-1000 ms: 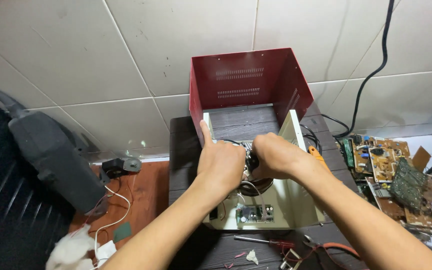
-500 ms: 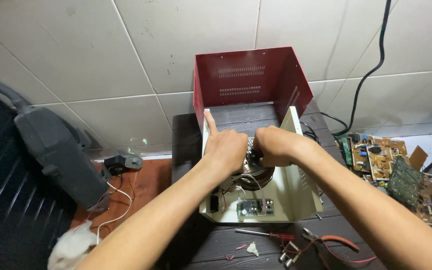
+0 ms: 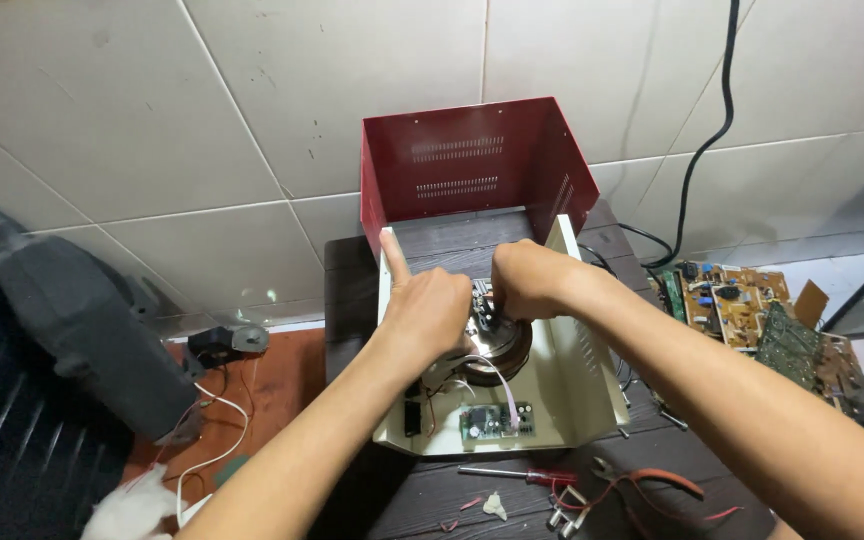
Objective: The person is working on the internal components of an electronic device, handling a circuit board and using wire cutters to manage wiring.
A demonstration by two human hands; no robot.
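head view: left hand (image 3: 432, 315) and right hand (image 3: 524, 280), both closed on the round wound coil (image 3: 500, 345) inside the cream chassis (image 3: 582, 385) on the counter (image 3: 452, 500). coil looks heavy, rigid; wires fragile, so grip its rim.

Single head view, looking steeply down, close over dark workbench (image 3: 652, 480)

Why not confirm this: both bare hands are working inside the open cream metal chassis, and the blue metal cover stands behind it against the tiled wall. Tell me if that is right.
Not quite. The metal cover is dark red, not blue; the head view shows it. The rest holds: the left hand and right hand are inside the open cream metal chassis, and the cover stands behind it against the tiled wall.
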